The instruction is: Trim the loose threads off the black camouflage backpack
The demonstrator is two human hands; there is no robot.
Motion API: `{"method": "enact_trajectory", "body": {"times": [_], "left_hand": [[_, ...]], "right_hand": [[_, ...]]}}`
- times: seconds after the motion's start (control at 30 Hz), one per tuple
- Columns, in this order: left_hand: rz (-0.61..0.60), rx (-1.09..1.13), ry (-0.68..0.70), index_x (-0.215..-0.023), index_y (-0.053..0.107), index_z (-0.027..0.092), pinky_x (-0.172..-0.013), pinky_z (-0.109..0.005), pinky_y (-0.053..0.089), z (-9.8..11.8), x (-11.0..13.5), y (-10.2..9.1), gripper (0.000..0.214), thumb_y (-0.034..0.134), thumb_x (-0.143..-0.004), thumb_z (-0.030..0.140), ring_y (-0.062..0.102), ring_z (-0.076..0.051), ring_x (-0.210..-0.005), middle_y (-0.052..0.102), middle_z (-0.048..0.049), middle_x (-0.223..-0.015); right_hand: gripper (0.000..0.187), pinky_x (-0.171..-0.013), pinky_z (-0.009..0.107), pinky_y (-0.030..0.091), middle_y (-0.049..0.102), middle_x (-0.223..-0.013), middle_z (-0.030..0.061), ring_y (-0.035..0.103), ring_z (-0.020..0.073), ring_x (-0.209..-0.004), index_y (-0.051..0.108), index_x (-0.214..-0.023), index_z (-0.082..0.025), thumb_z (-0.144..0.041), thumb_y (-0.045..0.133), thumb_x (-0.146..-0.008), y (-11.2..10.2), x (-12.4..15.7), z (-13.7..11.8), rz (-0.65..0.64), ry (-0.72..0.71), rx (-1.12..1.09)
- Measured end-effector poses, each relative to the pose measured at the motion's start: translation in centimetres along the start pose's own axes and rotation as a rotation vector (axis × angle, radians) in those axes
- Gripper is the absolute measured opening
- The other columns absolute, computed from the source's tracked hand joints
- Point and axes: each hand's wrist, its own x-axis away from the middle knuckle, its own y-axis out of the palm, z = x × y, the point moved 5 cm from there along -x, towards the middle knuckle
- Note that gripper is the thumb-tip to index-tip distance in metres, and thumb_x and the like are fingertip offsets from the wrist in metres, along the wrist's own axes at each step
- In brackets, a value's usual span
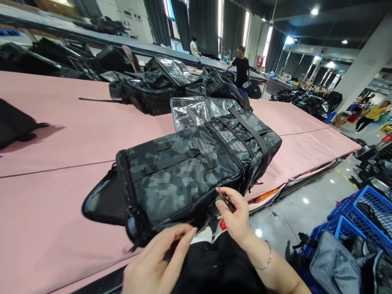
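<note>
A dark camouflage bag [183,179] lies on its side at the near edge of the pink table [45,212], its silver-lined lid open at the far end. My right hand [234,216] is closed around a small dark tool with a red part, held against the bag's lower front edge. My left hand [156,261] sits below the bag's near corner, fingers pinched on a thin dark piece I cannot make out, perhaps a thread or strap end.
More black bags [159,87] are piled at the table's far side. A person in black [241,67] stands beyond them. Blue crates [361,216] with bags stand on the floor at right. A dark item [15,124] lies at the table's left edge.
</note>
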Motion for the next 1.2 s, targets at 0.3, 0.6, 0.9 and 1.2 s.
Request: {"method": "enact_trajectory", "body": {"times": [0.3,0.6,0.9,1.2], "left_hand": [[0.06,-0.043,0.033,-0.09,0.072,0.027,-0.055,-0.023,0.043,-0.2,-0.8,0.7,0.031,0.061,-0.073,0.051,0.064,-0.022,-0.072,0.072,-0.0049,-0.083],[0.09,0.071,0.108,-0.092,0.07,0.028,-0.088,-0.027,0.046,0.2,-0.3,1.3,0.024,0.061,-0.073,0.041,0.061,-0.022,-0.084,0.068,-0.0047,-0.102],[0.236,-0.23,0.471,-0.08,0.068,0.024,-0.061,-0.022,0.047,0.9,-1.8,1.1,0.025,0.058,-0.085,0.046,0.059,-0.012,-0.059,0.069,0.0,-0.077],[0.481,-0.61,0.714,-0.095,0.065,0.016,-0.052,-0.022,0.044,0.8,-2.1,2.2,0.021,0.055,-0.092,0.034,0.062,-0.012,-0.061,0.067,-0.0011,-0.076]], "right_hand": [[0.023,-0.065,0.024,0.045,0.065,-0.074,0.0016,0.06,0.0152,-0.067,0.06,-0.083,-0.021,-0.04,0.05,-0.089,1.7,-4.1,-1.3,-0.111,-0.162,0.409],[0.021,-0.064,0.024,0.039,0.059,-0.071,-0.0014,0.054,0.0141,-0.066,0.057,-0.076,-0.021,-0.038,0.051,-0.086,1.6,-4.7,-2.1,-0.161,-0.066,0.431],[0.028,-0.056,0.022,0.041,0.056,-0.061,-0.0029,0.048,0.0104,-0.056,0.059,-0.065,-0.018,-0.045,0.063,-0.073,1.4,-4.3,0.2,-0.141,-0.001,0.074],[0.03,-0.053,0.023,0.041,0.057,-0.059,-0.0025,0.049,0.0105,-0.053,0.059,-0.063,-0.019,-0.046,0.065,-0.074,1.7,-3.2,1.6,-0.106,-0.074,0.029]]}}
